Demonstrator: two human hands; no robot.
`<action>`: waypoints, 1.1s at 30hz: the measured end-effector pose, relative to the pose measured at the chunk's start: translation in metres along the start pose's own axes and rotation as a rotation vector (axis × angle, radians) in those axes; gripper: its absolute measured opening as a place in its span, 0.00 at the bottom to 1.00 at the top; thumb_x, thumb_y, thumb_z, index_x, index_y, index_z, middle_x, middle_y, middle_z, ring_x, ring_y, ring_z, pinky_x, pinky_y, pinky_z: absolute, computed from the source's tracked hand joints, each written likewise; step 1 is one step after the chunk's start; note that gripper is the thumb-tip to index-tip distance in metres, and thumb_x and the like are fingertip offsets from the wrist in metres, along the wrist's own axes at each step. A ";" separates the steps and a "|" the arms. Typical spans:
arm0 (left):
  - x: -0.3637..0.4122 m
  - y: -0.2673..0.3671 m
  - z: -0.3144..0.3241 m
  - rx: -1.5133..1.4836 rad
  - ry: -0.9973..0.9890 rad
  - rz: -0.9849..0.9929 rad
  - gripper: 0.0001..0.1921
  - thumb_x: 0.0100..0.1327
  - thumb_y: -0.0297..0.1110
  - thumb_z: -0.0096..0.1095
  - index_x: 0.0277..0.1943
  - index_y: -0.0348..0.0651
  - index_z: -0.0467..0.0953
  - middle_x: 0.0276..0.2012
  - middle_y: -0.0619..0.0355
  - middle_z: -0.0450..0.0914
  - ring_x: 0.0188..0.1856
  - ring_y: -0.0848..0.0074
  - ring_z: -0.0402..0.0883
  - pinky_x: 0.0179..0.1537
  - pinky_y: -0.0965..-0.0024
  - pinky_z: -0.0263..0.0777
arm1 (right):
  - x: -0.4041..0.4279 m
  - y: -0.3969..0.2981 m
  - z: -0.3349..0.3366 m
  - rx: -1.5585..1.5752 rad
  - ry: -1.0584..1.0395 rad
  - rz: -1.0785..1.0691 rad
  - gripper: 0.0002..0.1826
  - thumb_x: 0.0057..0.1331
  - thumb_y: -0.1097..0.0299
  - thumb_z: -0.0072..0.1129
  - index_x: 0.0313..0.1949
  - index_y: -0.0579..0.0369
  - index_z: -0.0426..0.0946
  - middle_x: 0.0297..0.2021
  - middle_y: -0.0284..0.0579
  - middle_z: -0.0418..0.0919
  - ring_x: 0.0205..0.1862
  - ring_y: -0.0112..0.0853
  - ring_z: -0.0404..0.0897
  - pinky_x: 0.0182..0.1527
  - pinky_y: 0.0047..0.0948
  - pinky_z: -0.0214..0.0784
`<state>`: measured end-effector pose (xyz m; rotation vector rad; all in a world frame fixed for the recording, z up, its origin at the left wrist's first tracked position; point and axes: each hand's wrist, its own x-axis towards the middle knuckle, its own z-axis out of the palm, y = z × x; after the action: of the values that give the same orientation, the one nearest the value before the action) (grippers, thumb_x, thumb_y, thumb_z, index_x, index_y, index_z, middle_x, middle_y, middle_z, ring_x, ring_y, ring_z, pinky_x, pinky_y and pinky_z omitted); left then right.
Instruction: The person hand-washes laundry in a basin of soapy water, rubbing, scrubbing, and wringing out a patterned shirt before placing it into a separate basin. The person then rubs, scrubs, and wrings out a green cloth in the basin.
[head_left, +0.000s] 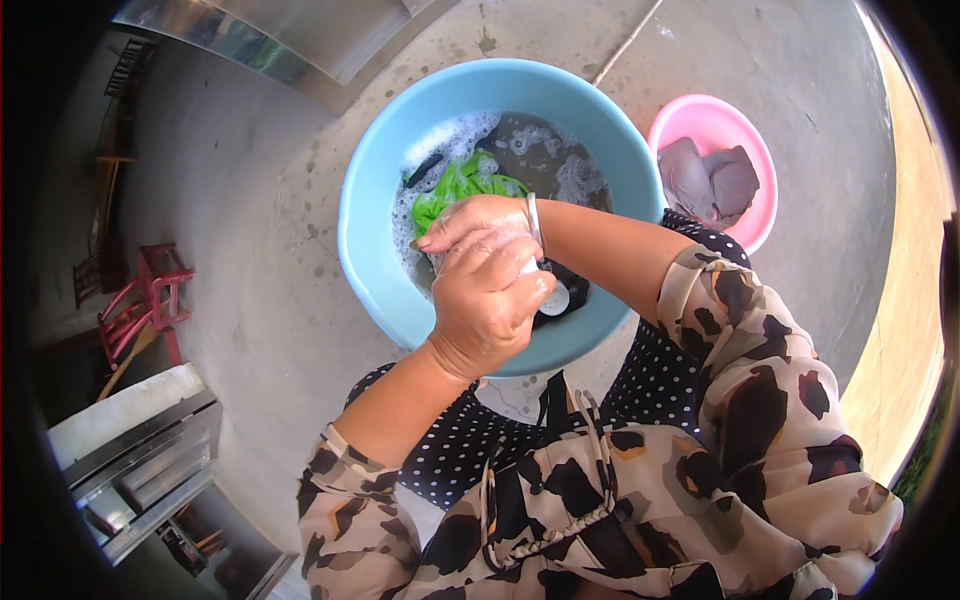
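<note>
My left hand (491, 300) and my right hand (480, 221) are pressed together over a large blue plastic basin (375, 292). Both are wet, with suds on the skin. Between them a small white item (529, 267) shows, mostly covered by my fingers, so I cannot tell what it is. A silver bangle (533, 217) circles my right wrist. Just beyond my hands, a bright green cloth (459, 187) lies in foamy, murky water (536, 169). Black fabric with a white round patch (555, 300) is partly hidden below my left hand.
A pink basin (766, 176) holding grey cloth (709, 180) stands right of the blue one. A thin stick (628, 41) lies on the concrete floor (262, 225). Red wooden chairs (154, 292) are at the far left. My polka-dot trouser legs (465, 442) flank the blue basin.
</note>
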<state>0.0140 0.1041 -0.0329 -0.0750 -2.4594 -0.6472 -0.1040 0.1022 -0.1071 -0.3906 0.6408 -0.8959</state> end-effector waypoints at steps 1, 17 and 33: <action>-0.002 -0.001 0.000 0.031 -0.065 0.079 0.04 0.37 0.24 0.57 0.21 0.44 0.74 0.31 0.58 0.74 0.36 0.68 0.75 0.39 0.66 0.69 | 0.000 -0.002 0.005 0.003 -0.007 -0.001 0.11 0.60 0.60 0.56 0.28 0.54 0.75 0.23 0.36 0.75 0.26 0.24 0.72 0.32 0.26 0.65; -0.021 -0.017 0.025 0.140 -0.455 0.331 0.04 0.34 0.33 0.54 0.18 0.46 0.72 0.33 0.60 0.75 0.40 0.69 0.75 0.44 0.68 0.68 | 0.011 -0.001 0.011 -0.975 0.189 -0.151 0.17 0.56 0.58 0.55 0.21 0.62 0.75 0.18 0.42 0.73 0.24 0.28 0.70 0.32 0.27 0.62; -0.034 -0.058 0.003 -0.522 0.167 -1.104 0.05 0.54 0.17 0.54 0.33 0.34 0.75 0.32 0.59 0.78 0.35 0.80 0.75 0.41 0.78 0.67 | -0.164 -0.104 -0.043 -1.404 1.518 -0.265 0.16 0.52 0.57 0.56 0.31 0.57 0.77 0.31 0.53 0.79 0.37 0.45 0.78 0.42 0.37 0.70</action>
<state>0.0293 0.0581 -0.0793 1.1374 -1.9379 -1.6370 -0.2696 0.1740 -0.0237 -1.0347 2.7057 -0.7341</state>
